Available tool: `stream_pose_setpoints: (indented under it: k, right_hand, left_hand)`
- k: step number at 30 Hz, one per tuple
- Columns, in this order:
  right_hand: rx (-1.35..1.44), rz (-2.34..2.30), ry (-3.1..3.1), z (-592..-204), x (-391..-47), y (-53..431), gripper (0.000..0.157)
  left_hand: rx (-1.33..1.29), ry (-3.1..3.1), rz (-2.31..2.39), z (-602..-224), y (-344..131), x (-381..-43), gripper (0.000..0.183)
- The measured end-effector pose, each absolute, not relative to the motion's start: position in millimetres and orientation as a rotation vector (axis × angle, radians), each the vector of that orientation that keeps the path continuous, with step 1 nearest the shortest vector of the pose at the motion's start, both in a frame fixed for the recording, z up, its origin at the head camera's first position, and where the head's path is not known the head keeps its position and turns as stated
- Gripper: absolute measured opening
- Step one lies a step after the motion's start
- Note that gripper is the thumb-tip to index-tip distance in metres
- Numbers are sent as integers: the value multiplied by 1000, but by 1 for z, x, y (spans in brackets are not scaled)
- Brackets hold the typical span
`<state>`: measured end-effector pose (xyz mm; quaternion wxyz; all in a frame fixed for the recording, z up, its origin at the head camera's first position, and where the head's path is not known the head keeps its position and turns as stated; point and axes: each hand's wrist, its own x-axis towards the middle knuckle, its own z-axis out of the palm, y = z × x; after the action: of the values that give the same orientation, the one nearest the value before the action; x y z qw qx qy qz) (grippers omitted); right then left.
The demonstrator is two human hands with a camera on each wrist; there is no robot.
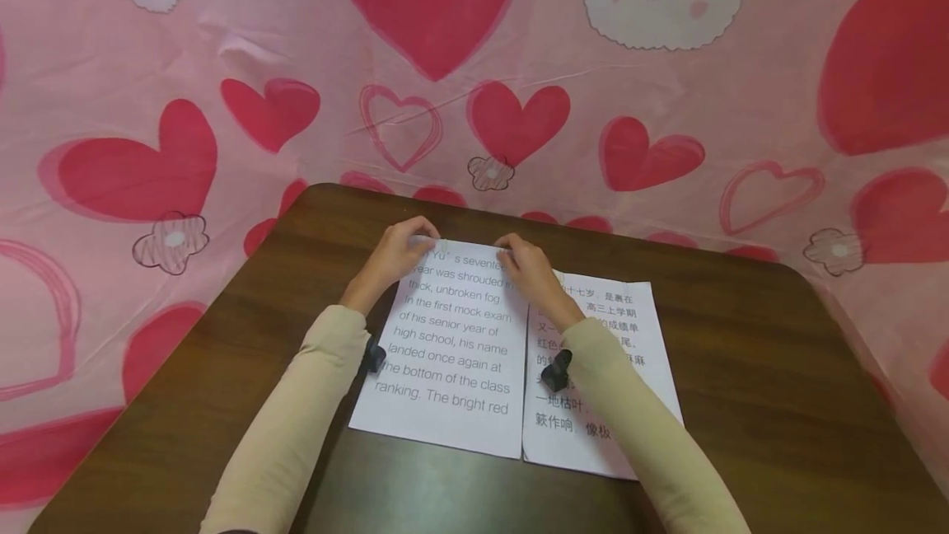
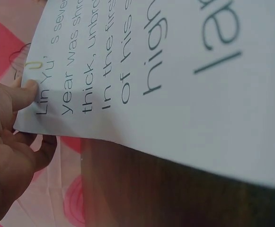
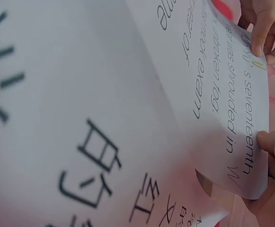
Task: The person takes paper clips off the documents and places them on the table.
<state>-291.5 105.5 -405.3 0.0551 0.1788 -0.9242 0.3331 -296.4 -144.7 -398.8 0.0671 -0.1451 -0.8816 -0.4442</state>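
Observation:
A white stack of paper with large English print (image 1: 445,344) lies on the table, its top edge raised between both hands. My left hand (image 1: 400,250) pinches the top left corner, thumb on the printed face and fingers behind, as the left wrist view shows. Close by the thumb, a yellow paper clip (image 2: 33,65) sits on the top edge. At the top right, my right hand (image 3: 272,175) grips the same paper, thumb in front. To the right lies a second paper with Chinese print (image 1: 567,435), partly hidden under my right forearm.
The dark brown wooden table (image 1: 756,402) runs back to a pink cloth backdrop (image 1: 534,39) with red hearts. Another small clip (image 1: 559,277) is at the top of the Chinese paper. A black wrist camera (image 1: 556,371) hangs over that paper.

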Motion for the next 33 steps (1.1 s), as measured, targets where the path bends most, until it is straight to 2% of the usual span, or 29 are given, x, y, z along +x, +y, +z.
stream_pose_setpoints:
  k: [18, 26, 33]
  right_hand:
    - [154, 1494, -2510, -394, -290, 115, 24]
    - [193, 1440, -2419, -383, -286, 164, 25]
    - [33, 1265, -2474, -378, -272, 224, 28]
  left_hand:
    - [-427, -2657, -1321, -399, -143, -295, 10]
    - [-407, -2680, -1289, -398, -146, -295, 11]
    - [-391, -2682, -1298, -398, -148, -298, 12]
